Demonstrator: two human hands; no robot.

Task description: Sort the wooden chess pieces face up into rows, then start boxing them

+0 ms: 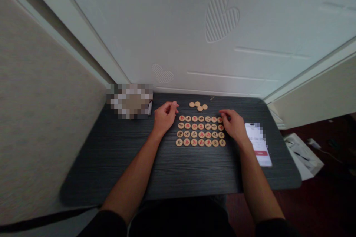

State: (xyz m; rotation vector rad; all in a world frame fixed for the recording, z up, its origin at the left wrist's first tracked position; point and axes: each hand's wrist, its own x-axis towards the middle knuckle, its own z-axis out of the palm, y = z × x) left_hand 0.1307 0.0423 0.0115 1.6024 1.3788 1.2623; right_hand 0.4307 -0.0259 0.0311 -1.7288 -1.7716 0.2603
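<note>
Several round wooden chess pieces (pixel 200 130) with red and black characters lie face up in a neat grid on the dark table (pixel 172 170). A few blank-side pieces (pixel 198 106) sit loose just behind the grid. My left hand (pixel 164 117) rests at the grid's upper left corner, fingers curled in a pinch; whether it holds a piece is hidden. My right hand (pixel 234 124) lies at the grid's right edge, fingers bent down onto the outer pieces of the top rows.
A phone (pixel 258 145) with a lit screen lies on the table right of my right hand. A blurred object (pixel 129 100) stands at the back left. A white wall panel rises behind the table. Papers (pixel 303 153) lie on the floor at the right.
</note>
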